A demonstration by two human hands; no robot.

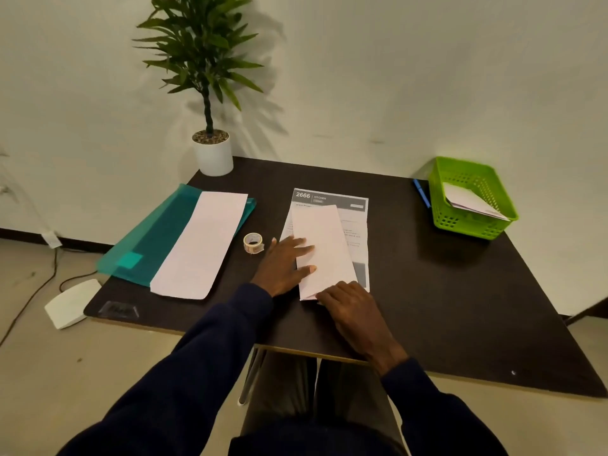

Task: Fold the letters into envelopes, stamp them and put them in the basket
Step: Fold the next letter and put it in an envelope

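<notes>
A folded white letter point(324, 248) lies lengthwise on a printed sheet point(357, 209) headed "2666 KITCHEN" in the middle of the dark table point(444, 291). My left hand point(283, 263) lies flat with its fingers spread, pressing the letter's left edge. My right hand point(350, 302) presses down on the letter's near end, covering that corner. A roll of stamps point(253, 242) stands just left of my left hand. A long white envelope point(200, 245) rests on a teal folder point(154, 241) at the left. The green basket point(473, 222) at the back right holds white envelopes.
A potted plant point(212, 153) stands at the table's back left corner by the wall. A blue pen point(421, 192) lies beside the basket. A white device point(70, 302) and cables lie on the floor at the left. My knees show under the table's near edge.
</notes>
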